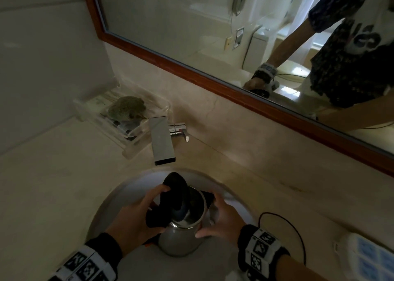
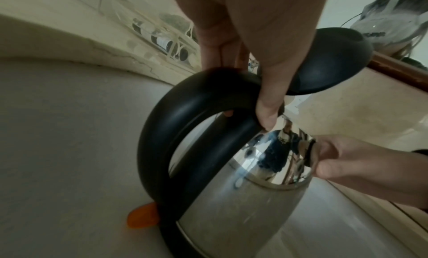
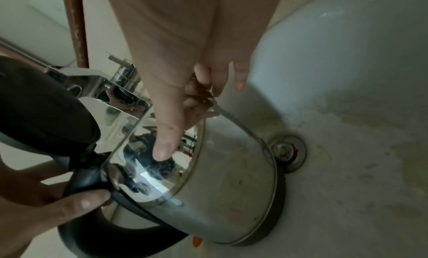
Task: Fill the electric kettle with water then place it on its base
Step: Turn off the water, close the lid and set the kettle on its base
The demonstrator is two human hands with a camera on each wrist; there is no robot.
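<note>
Your left hand grips the black handle and your right hand cups the shiny steel electric kettle. It sits lid-open in the white basin below the square chrome tap. No water is running, so filling seems unstarted.

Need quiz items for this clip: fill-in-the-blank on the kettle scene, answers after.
The kettle sits inside the white ____. Its black lid is flipped ____. The left hand grips the kettle's black ____, while the right hand holds its steel body. The switch at the kettle's foot is coloured ____.
Missing words: sink; open; handle; orange.
</note>
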